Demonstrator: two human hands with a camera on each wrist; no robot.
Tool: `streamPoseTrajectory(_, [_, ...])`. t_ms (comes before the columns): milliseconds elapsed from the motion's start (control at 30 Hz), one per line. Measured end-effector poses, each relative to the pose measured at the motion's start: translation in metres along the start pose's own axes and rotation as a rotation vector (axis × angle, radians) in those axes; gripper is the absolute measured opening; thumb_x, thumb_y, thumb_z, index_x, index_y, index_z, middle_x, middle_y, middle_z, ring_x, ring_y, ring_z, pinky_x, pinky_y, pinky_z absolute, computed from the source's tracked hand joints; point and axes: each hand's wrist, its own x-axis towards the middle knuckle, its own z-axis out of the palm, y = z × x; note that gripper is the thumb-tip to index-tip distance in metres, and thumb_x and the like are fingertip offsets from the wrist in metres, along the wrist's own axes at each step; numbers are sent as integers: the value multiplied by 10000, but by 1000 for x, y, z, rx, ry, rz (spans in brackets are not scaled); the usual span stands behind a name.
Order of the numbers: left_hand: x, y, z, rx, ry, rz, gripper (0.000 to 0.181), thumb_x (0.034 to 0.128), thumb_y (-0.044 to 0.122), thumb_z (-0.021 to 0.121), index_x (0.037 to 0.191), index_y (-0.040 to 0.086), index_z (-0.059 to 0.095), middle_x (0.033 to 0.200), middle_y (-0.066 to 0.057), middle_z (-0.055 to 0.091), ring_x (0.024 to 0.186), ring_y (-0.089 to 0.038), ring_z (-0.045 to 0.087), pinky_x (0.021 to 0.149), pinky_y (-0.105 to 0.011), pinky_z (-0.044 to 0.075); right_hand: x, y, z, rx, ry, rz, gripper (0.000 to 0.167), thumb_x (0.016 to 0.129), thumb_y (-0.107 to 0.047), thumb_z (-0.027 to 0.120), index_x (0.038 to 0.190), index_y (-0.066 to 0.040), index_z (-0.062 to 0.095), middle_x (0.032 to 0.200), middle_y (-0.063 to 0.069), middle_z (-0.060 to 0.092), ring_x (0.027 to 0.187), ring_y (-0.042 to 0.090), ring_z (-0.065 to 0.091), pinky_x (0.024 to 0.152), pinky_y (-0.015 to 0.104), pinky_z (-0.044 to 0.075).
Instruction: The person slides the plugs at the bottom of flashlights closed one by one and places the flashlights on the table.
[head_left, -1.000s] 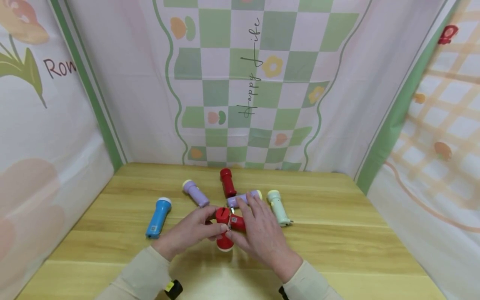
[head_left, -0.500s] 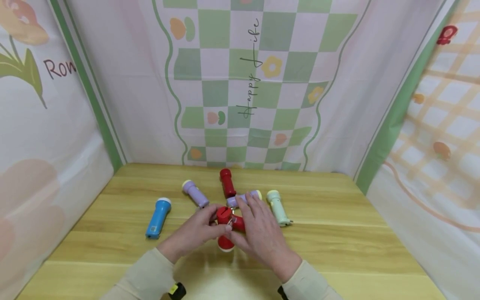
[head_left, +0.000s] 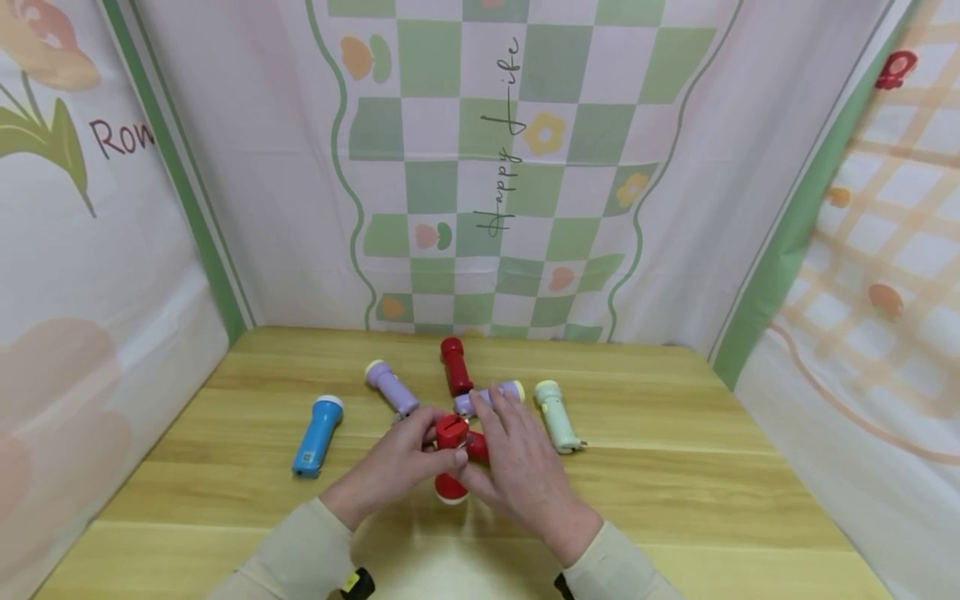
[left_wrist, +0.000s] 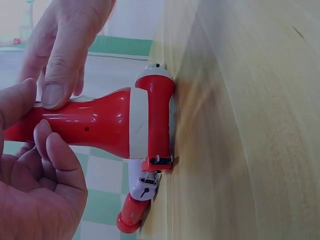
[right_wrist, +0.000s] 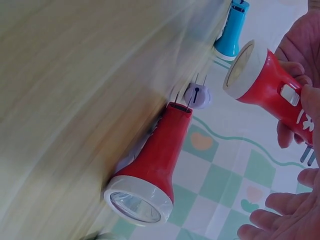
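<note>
My left hand (head_left: 401,467) pinches a red flashlight (head_left: 452,430), held upright with its white-rimmed lens end down. In the right wrist view, metal plug prongs (right_wrist: 307,154) stick out of its tail, and a pale switch (right_wrist: 290,95) shows on its side. My right hand (head_left: 525,475) touches the body with the thumb while its other fingers stay extended. Under that hand a second red flashlight (head_left: 477,448) lies on the table, its own prongs out in the right wrist view. A purple flashlight (head_left: 463,406) lies just beyond my right fingertips.
On the wooden table (head_left: 675,500) lie a blue flashlight (head_left: 318,435) at left, another purple one (head_left: 392,387), a dark red one (head_left: 455,367) at the back and a mint green one (head_left: 558,417) at right. Printed curtains (head_left: 487,283) stand behind and at both sides.
My left hand and the held red flashlight have shifted slightly to the right, and its tail end has tilted a little. My right hand has barely moved, and the flashlights on the table stay put.
</note>
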Motion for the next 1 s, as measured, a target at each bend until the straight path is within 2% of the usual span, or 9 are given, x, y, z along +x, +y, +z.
streamPoseTrajectory(233, [0,0,-1,12,-13,12,368,995,274,718,1297,101,602,1235,-101,681,1067,-210,647,955,-379,575,1,0,-1,8,8,0,828,888,-459,753,1521,-13,462,1474,276,549,1376,432,537,1122,576,463])
streamPoseTrajectory(533, [-1,1,-2,36,-4,5,387,994,316,716,1329,141,632,1229,-38,682,1073,-211,624,953,-376,549,1,-1,-3,-3,10,-6,839,887,-463,772,1527,-18,463,1465,279,556,1364,429,550,1126,565,462])
streamPoseTrajectory(800, [-2,2,-5,66,7,-23,358,978,379,731,1270,182,668,1119,-34,670,1002,-234,580,848,-371,513,1,-2,-4,24,-16,13,775,944,-489,730,1524,-40,478,1492,243,546,1378,382,549,1125,537,470])
streamPoseTrajectory(1000, [-2,1,-7,104,2,-6,319,981,393,724,1236,206,686,1110,-26,670,1035,-233,579,867,-388,498,1,-1,-5,59,21,-17,739,949,-483,739,1506,-63,494,1472,219,573,1334,368,590,1088,527,508])
